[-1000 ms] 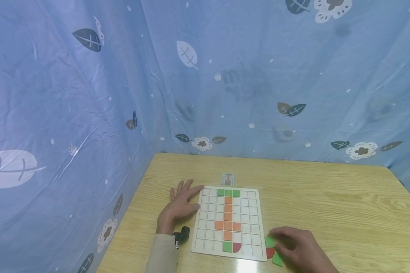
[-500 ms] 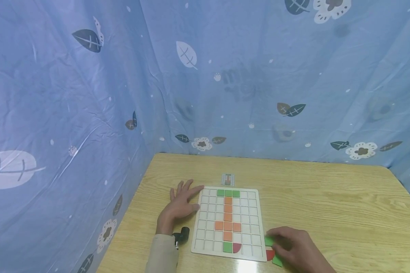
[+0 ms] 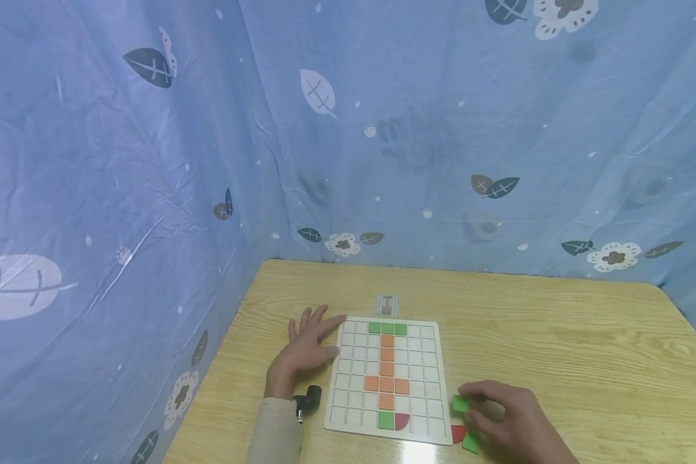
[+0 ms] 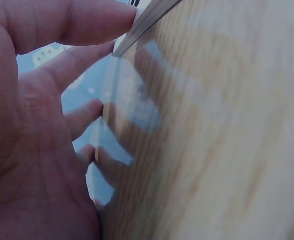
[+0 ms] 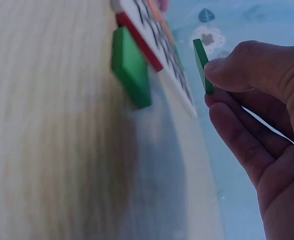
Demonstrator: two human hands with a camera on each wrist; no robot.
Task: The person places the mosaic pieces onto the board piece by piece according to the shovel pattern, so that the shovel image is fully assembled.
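My right hand pinches a green square tile between thumb and fingers, just off the board's right edge. In the right wrist view that tile is held on edge above the table. Below lie a red quarter-circle tile and another green tile, partly behind my fingers. The white grid board carries an orange cross-like column, three green tiles along the top, one green and one dark red quarter-circle tile at the bottom. My left hand lies with fingers spread, thumb and index finger touching the board's left edge.
A small card printed with a grid pattern lies behind the board on the wooden table. A blue patterned curtain hangs at the back and left. A black device sits at my left wrist.
The right hand has taken hold of the upper green tile and raised it slightly from the table. The left hand and the board have stayed in place.
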